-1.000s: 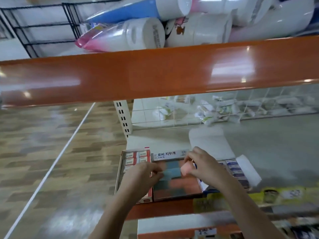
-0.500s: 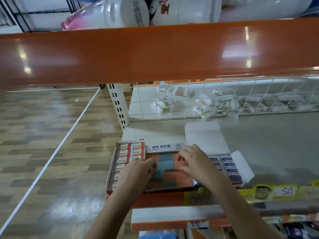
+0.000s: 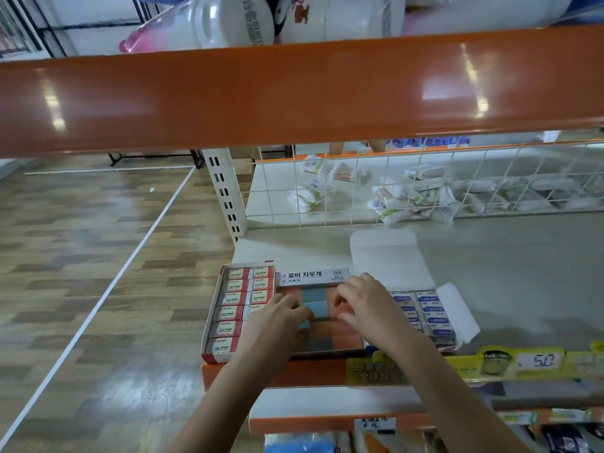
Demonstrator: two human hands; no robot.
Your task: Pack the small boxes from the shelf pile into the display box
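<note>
Orange shelf beam [image 3: 294, 93]: biggest thing in sight, glossy, runs right across above where the person works, white bottles lying on top of it.
Grey shelf deck [image 3: 506, 273]: holds three open cartons side by side at the front edge, wire grid with wrapped packets behind.
Display box [image 3: 312, 278]: middle carton, white label strip at its back wall, salmon and blue small boxes inside, looks close to full.
Red carton [image 3: 228, 308]: touching the display box on its left, rows of 2B boxes.
Blue-label carton [image 3: 431, 313]: just beside it on the right, flap open.
Left hand [image 3: 277, 322]: fingers curled onto a light blue small box [image 3: 315, 308], pressing it into the row.
Right hand [image 3: 362, 305]: fingers bent down on the salmon boxes, can't tell if it pinches one.
What changed: a second ago the blue piece sat higher between the fingers; now it's lower, nearly flush.
Meaning: I'd guess this one's almost seated, next comes another from the pile.
</note>
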